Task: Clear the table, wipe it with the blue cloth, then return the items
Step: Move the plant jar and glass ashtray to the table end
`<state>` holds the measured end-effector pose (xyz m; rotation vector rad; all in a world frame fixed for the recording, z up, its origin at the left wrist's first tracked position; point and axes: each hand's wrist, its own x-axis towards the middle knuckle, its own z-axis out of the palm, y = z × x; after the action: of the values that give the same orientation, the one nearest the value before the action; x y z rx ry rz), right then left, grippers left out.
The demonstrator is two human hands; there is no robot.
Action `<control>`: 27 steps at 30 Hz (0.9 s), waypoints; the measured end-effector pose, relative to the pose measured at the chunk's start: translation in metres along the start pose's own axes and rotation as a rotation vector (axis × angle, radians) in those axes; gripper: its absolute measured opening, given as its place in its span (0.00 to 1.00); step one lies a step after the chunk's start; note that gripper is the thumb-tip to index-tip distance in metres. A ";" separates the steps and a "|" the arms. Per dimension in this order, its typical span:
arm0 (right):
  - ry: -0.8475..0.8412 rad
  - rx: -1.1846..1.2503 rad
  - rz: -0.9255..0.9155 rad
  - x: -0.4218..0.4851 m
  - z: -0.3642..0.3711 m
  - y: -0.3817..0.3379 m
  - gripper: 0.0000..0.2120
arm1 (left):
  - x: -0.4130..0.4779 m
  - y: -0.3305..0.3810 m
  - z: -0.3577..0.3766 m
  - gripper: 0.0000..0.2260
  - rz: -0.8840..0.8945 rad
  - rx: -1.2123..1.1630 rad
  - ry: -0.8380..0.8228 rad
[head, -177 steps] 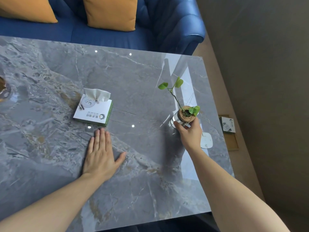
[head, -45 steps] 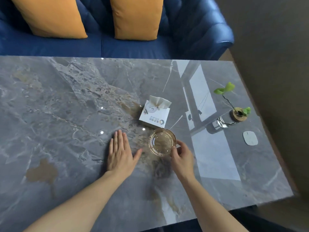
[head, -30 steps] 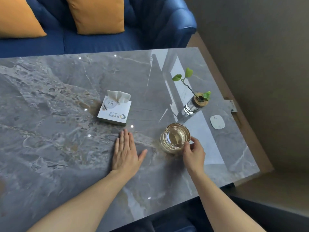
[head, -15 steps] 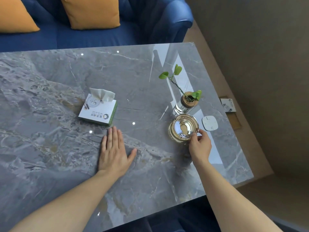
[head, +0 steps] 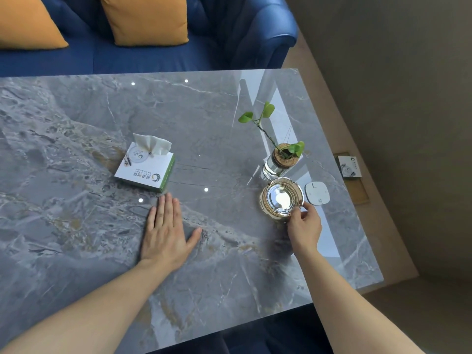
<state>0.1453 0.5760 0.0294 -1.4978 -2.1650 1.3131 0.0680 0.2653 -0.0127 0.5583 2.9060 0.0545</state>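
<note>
Returning the items, by the look of it; no blue cloth showing anywhere, so wiping judged done or at least not in hand. Right hand (head: 304, 224) pinching the near rim of the glass ashtray (head: 281, 196) between thumb and fingertips, seemingly setting it down on the marble table (head: 76, 226) near the right edge; whether resting fully on the surface or hanging a shade above it, not possible to tell. Ashtray sitting just in front of the corked glass vase with the green sprig (head: 279, 159) and just beside the white coaster-like pad (head: 317, 193), close to both, apparently not touching either. Left hand (head: 166, 232) lying flat and open on the table, grasping nothing, fingers pointing at the tissue box (head: 145, 166) just beyond them. Next move probably calling for easing the pinch off without nudging the ashtray into the vase, glass against glass being the risk here; then withdrawing the right hand toward the body.
</note>
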 end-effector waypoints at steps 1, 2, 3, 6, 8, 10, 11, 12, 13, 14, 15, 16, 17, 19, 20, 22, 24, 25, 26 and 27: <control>-0.004 -0.003 -0.007 0.000 0.000 0.001 0.15 | 0.000 0.000 0.000 0.45 -0.001 -0.003 0.000; -0.008 -0.005 -0.009 0.000 0.000 0.001 0.16 | 0.000 0.000 0.000 0.45 -0.002 -0.004 -0.001; -0.013 -0.008 -0.008 -0.001 0.000 0.002 0.16 | 0.000 0.000 0.000 0.45 -0.004 -0.003 -0.005; -0.023 -0.008 -0.001 -0.001 0.001 0.004 0.17 | 0.000 0.001 0.000 0.45 -0.007 -0.010 -0.005; -0.024 0.000 0.009 -0.001 0.003 0.008 0.17 | -0.001 0.000 -0.001 0.45 -0.006 -0.011 -0.007; -0.023 -0.002 0.018 -0.001 0.005 0.011 0.17 | -0.001 0.000 -0.001 0.45 -0.005 -0.017 -0.004; -0.020 -0.007 0.023 -0.001 0.005 0.011 0.17 | -0.001 0.000 -0.001 0.45 -0.005 -0.020 -0.003; -0.018 -0.006 0.025 -0.002 0.005 0.009 0.17 | -0.001 0.000 0.000 0.45 -0.004 -0.022 -0.004; -0.017 -0.001 0.027 -0.005 0.004 0.008 0.16 | 0.000 0.000 0.000 0.45 -0.002 -0.023 -0.005; -0.017 -0.001 0.029 -0.007 0.002 0.008 0.16 | 0.000 0.000 0.000 0.45 0.001 -0.025 -0.006; -0.016 -0.005 0.028 -0.011 0.001 0.007 0.16 | 0.000 -0.001 0.000 0.45 0.003 -0.025 -0.008; -0.016 -0.014 0.024 -0.015 -0.001 0.008 0.16 | 0.000 -0.001 0.000 0.45 0.004 -0.024 -0.013; -0.017 -0.028 0.015 -0.020 -0.001 0.009 0.15 | 0.000 -0.001 0.000 0.45 0.005 -0.022 -0.021; -0.032 -0.064 -0.019 -0.034 -0.001 0.009 0.13 | 0.000 -0.001 -0.002 0.45 0.005 -0.023 -0.041; -0.045 -0.088 -0.040 -0.041 0.001 0.008 0.12 | 0.000 -0.001 -0.003 0.45 0.004 -0.027 -0.056; -0.059 -0.145 -0.068 -0.054 0.004 0.007 0.11 | 0.000 0.000 -0.007 0.45 0.005 -0.045 -0.088; -0.060 -0.193 -0.078 -0.062 0.009 0.006 0.12 | 0.000 -0.001 -0.011 0.45 0.008 -0.066 -0.113; -0.060 -0.210 -0.076 -0.066 0.012 0.005 0.12 | 0.001 -0.002 -0.013 0.45 0.011 -0.081 -0.121; -0.064 -0.226 -0.076 -0.070 0.015 0.003 0.13 | 0.001 -0.003 -0.014 0.45 0.016 -0.099 -0.127; -0.074 -0.239 -0.086 -0.073 0.019 0.002 0.13 | 0.000 -0.005 -0.015 0.44 0.024 -0.117 -0.128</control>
<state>0.1693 0.5046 0.0389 -1.4375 -2.4780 1.1329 0.0630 0.2609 0.0018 0.5555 2.7510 0.1843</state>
